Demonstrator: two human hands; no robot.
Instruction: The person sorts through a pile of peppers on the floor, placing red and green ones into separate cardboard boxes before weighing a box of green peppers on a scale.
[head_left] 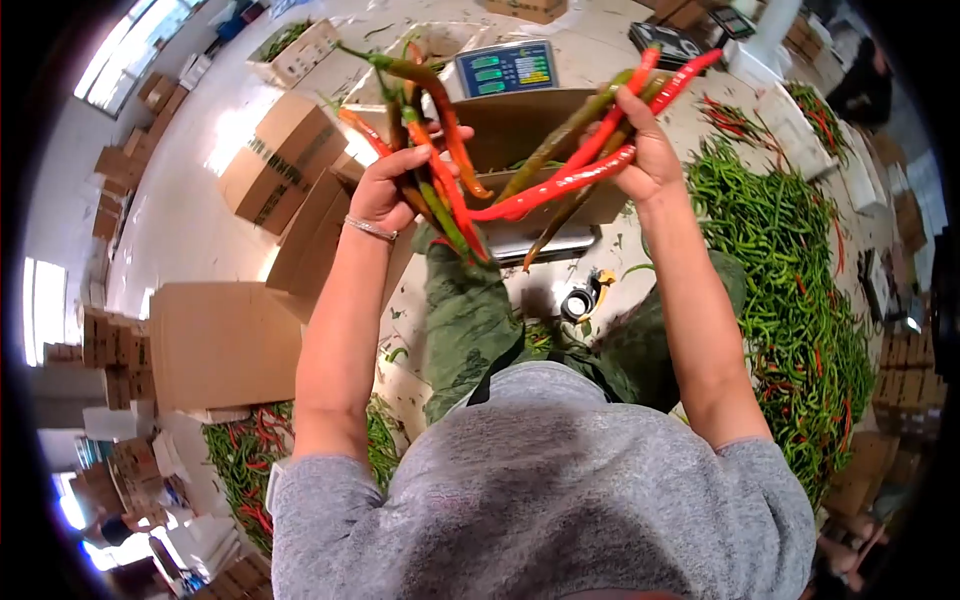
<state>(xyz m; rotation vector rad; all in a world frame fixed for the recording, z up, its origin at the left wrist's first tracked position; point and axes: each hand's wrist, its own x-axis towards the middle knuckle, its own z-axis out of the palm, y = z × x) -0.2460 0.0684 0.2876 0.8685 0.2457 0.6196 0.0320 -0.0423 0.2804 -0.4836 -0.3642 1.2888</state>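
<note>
My left hand (395, 187) is closed round a bunch of long peppers (445, 185), some red, some green and some orange-brown. In my right hand (647, 155) are several long red and brownish-green peppers (575, 178), fanned out toward the left. The tips of the two bunches come close together between my hands. Behind and beneath them stands an open cardboard box (500, 125), with a few green peppers partly visible inside. A scale display (506, 70) with lit green readouts is just beyond the box, and part of a metal scale platform (545, 243) shows below it.
A large heap of green peppers (780, 290) spreads at the right. More red and green peppers (245, 460) lie at lower left near a cardboard flap (225, 345). A tape roll (577, 304) is on the floor between my legs. A person (865, 85) is at upper right.
</note>
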